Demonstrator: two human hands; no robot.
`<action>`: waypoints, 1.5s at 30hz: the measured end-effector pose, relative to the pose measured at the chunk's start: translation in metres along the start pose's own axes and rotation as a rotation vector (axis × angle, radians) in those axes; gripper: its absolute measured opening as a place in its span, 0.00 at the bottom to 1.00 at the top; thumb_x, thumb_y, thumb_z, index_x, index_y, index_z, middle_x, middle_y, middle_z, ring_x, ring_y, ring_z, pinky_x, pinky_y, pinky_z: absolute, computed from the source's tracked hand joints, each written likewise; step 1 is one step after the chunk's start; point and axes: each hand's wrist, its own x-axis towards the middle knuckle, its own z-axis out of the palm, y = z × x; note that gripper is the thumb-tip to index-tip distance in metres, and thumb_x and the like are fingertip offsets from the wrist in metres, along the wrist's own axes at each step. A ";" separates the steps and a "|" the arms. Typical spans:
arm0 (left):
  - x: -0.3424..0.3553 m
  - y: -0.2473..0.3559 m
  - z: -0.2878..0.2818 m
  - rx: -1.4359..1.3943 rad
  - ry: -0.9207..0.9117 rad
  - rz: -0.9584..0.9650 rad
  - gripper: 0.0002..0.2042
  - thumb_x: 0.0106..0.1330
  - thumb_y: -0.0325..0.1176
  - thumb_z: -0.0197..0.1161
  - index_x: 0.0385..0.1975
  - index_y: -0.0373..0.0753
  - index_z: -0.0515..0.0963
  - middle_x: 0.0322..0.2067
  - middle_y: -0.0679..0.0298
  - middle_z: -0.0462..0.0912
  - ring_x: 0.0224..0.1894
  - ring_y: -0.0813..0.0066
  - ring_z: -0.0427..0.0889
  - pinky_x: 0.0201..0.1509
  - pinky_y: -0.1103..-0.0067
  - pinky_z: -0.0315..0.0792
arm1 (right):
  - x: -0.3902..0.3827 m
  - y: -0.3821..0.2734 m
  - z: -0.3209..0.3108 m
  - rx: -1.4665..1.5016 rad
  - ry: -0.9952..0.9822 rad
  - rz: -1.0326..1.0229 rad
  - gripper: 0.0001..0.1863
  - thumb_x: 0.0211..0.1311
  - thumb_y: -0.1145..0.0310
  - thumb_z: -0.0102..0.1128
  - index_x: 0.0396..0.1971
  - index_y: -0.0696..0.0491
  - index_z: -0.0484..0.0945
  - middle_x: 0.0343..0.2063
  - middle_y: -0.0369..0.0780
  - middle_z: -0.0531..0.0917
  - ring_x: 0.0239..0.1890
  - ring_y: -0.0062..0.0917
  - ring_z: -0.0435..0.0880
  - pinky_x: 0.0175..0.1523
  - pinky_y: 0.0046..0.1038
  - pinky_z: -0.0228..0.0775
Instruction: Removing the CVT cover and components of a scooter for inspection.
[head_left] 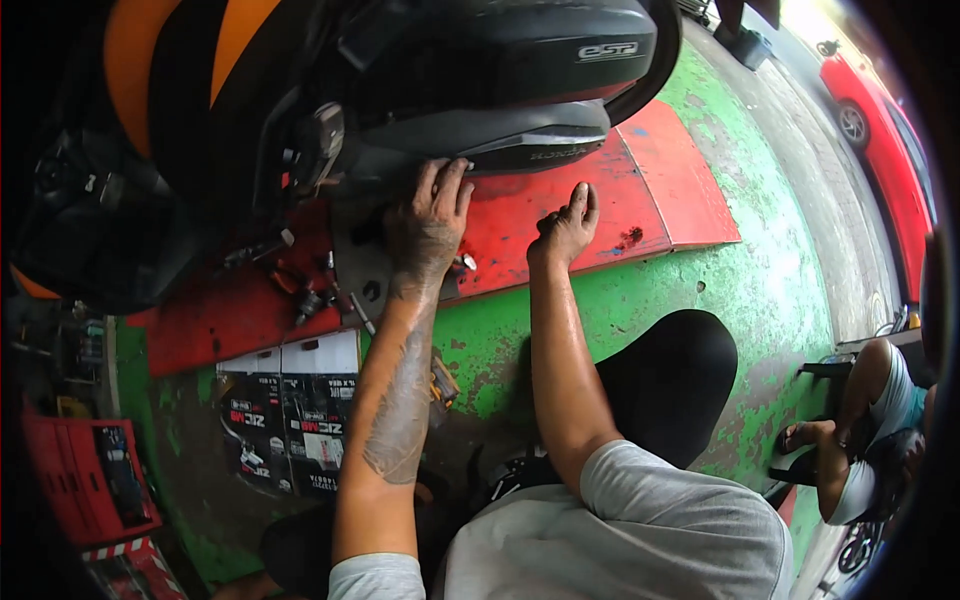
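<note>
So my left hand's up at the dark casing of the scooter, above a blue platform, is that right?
Not quite: the head view shows the platform is red, not blue. Your left hand is at the dark casing of the scooter.

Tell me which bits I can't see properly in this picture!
In the head view:
Inside the right hand: hidden by its own curled fingers.
The pale bit by the left hand: too small to name.
The motorbike's top: cut off by the upper edge.
The red car's rest: cut off by the dark rim.
</note>
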 end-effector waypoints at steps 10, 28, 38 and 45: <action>0.022 -0.006 0.008 0.091 -0.081 0.305 0.07 0.56 0.29 0.68 0.33 0.43 0.80 0.29 0.68 0.76 0.27 0.70 0.79 0.29 0.76 0.74 | 0.054 -0.033 0.013 -0.279 -0.083 -0.514 0.17 0.64 0.65 0.65 0.50 0.55 0.81 0.14 0.23 0.61 0.19 0.08 0.53 0.24 0.18 0.43; -0.020 0.036 -0.024 -0.874 -0.065 -0.590 0.13 0.72 0.25 0.48 0.54 0.32 0.69 0.40 0.62 0.77 0.38 0.77 0.80 0.45 0.81 0.75 | 0.069 -0.028 0.012 -0.236 -0.081 -0.576 0.12 0.65 0.68 0.62 0.45 0.57 0.81 0.17 0.23 0.63 0.20 0.07 0.56 0.25 0.16 0.46; -0.031 0.007 -0.042 -1.059 0.051 -0.911 0.11 0.74 0.32 0.51 0.51 0.36 0.71 0.41 0.62 0.78 0.44 0.71 0.81 0.48 0.76 0.76 | 0.072 -0.038 0.006 0.144 -0.224 -0.248 0.11 0.66 0.66 0.61 0.44 0.54 0.79 0.21 0.26 0.71 0.16 0.07 0.59 0.18 0.15 0.47; -0.021 0.004 -0.035 -1.193 0.302 -0.976 0.07 0.72 0.31 0.50 0.43 0.39 0.72 0.28 0.70 0.66 0.24 0.85 0.64 0.26 0.84 0.64 | 0.062 -0.034 0.019 -0.153 -0.119 -0.438 0.11 0.63 0.69 0.65 0.41 0.59 0.81 0.17 0.23 0.62 0.18 0.06 0.55 0.21 0.15 0.45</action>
